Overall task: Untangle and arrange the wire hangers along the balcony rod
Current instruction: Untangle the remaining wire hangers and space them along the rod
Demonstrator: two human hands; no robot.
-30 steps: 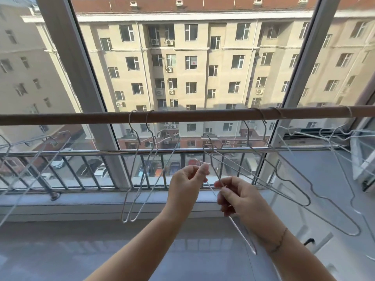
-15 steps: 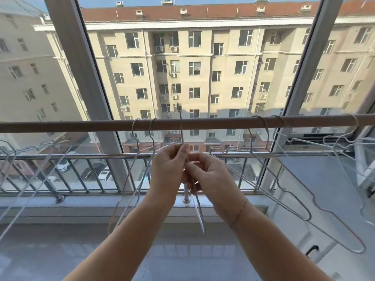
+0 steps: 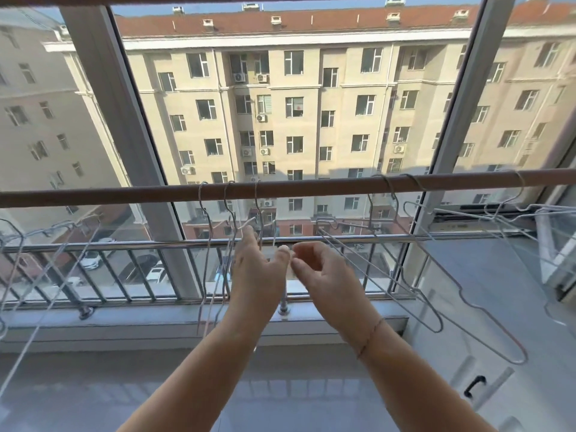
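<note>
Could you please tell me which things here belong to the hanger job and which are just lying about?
Job: balcony rod, three mid-rod hangers, left hanger bunch, right hanger bunch, left hand, right hand.
Just there: railing, window frame, apartment block, parked cars.
</note>
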